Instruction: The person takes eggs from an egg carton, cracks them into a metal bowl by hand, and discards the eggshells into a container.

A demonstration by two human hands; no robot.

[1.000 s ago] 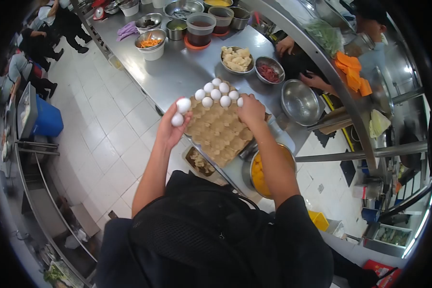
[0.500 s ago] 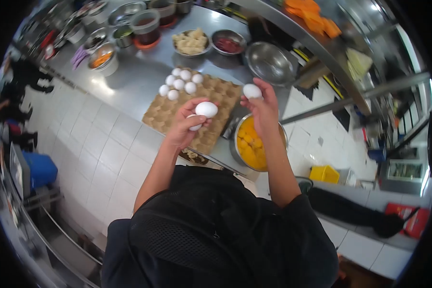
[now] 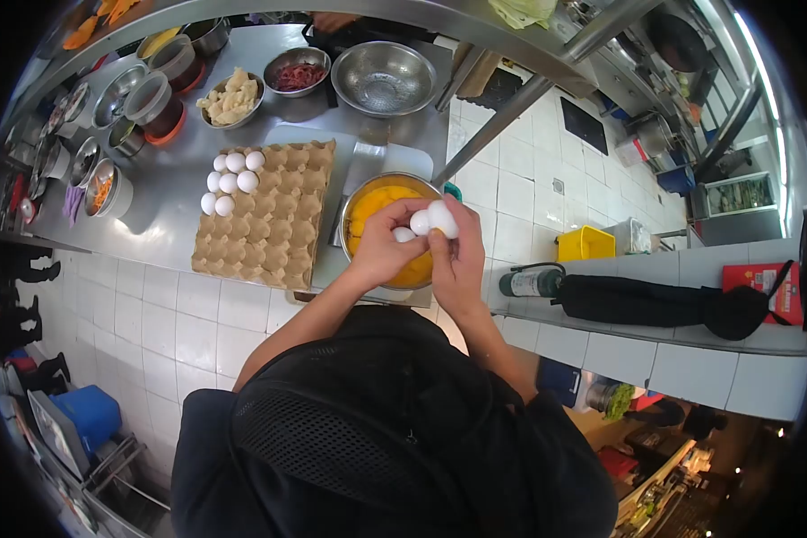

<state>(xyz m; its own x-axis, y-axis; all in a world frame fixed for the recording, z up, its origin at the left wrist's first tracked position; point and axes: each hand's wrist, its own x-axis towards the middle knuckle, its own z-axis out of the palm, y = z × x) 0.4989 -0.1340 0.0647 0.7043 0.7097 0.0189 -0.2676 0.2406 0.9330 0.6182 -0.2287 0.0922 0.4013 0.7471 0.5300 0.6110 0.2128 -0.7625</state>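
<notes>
Over a metal bowl of yolks, my left hand is closed around two white eggs, one of them low in the palm. Touching these, my right hand grips another white egg between thumb and fingers. Both hands meet above the bowl's right part and hide some of the yolks. To their left lies a cardboard egg tray, with several white eggs in its upper left cups.
Behind the tray stand a bowl of pale chunks, a bowl of red strips and a metal bowl with nothing visible inside. A slanted metal post rises at the right. A person's hand shows at the far edge.
Both hands have moved right and come together over the yolk bowl, each still holding eggs. My right hand took its egg from the tray earlier. The view has turned to the right.
</notes>
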